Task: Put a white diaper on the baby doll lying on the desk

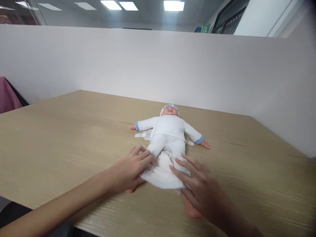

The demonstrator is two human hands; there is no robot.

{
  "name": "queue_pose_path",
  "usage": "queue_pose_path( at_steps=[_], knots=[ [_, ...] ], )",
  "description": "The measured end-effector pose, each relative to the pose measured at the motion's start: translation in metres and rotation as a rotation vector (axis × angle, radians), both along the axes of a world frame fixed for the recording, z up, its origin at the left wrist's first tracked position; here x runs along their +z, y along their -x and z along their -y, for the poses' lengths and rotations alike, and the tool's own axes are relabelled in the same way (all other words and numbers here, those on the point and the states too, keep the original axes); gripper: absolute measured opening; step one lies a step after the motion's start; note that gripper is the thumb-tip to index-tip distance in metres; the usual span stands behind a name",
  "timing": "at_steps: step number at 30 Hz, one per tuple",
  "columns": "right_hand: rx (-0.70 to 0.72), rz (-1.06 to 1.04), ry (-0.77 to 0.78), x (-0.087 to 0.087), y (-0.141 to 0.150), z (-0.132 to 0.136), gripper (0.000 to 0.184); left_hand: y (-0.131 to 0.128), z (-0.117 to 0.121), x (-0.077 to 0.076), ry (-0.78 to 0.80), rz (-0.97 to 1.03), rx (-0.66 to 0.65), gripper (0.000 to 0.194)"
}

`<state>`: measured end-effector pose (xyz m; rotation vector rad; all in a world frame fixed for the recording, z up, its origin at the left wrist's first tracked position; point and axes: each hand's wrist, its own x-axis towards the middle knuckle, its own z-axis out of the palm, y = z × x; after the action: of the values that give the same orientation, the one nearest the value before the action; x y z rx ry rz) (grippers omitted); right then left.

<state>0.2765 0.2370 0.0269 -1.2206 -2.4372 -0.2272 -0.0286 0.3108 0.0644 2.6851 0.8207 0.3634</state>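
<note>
A baby doll (169, 126) lies on its back on the table, head away from me, in a white outfit with blue cuffs and a lettered headband. A white diaper (163, 176) is spread under its hips, with its front part lying between the legs towards me. Pale fastening tabs (140, 135) stick out at both sides of the doll's waist. My left hand (139, 166) is closed on the diaper's left corner, beside the doll's leg. With fingers spread, my right hand (199, 177) rests over the other leg and the diaper's right edge. Both hands partly hide the doll's legs.
The wooden table (86, 138) reaches to a white partition (148, 62) at the back and right. Pink cloth (8, 97) shows beyond the table's left edge. Thin seams run across the tabletop.
</note>
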Motion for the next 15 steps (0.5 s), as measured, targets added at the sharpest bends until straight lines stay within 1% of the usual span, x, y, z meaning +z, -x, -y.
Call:
queue_pose_path(
  at_steps=[2,3,5,8,10,12,13,15],
  knots=[
    [0.002,-0.033,0.004,0.001,0.0,-0.001,0.05,-0.002,-0.004,0.001,0.015,0.046,0.021,0.016],
    [0.0,-0.071,0.018,0.002,0.0,-0.002,0.048,-0.004,-0.007,0.002,0.024,0.082,0.036,0.012],
    [-0.004,-0.185,0.079,0.007,-0.002,-0.007,0.043,-0.007,-0.013,0.007,0.045,0.177,0.072,0.019],
    [-0.022,-0.413,0.202,0.021,-0.004,-0.021,0.031,-0.017,-0.025,0.019,0.063,0.334,0.118,0.025],
    [-0.069,-0.528,0.239,0.033,-0.005,-0.036,0.035,-0.028,-0.038,0.028,0.046,0.404,0.136,0.026],
    [-0.16,-0.6,0.225,0.042,-0.006,-0.058,0.043,-0.039,-0.057,0.036,0.046,0.432,0.175,0.03],
    [-0.211,-0.637,0.221,0.046,-0.007,-0.072,0.045,-0.045,-0.068,0.039,0.069,0.436,0.213,0.033],
    [-0.286,-0.737,0.287,0.049,-0.009,-0.102,0.043,-0.056,-0.092,0.042,0.147,0.451,0.308,0.038]
  ],
)
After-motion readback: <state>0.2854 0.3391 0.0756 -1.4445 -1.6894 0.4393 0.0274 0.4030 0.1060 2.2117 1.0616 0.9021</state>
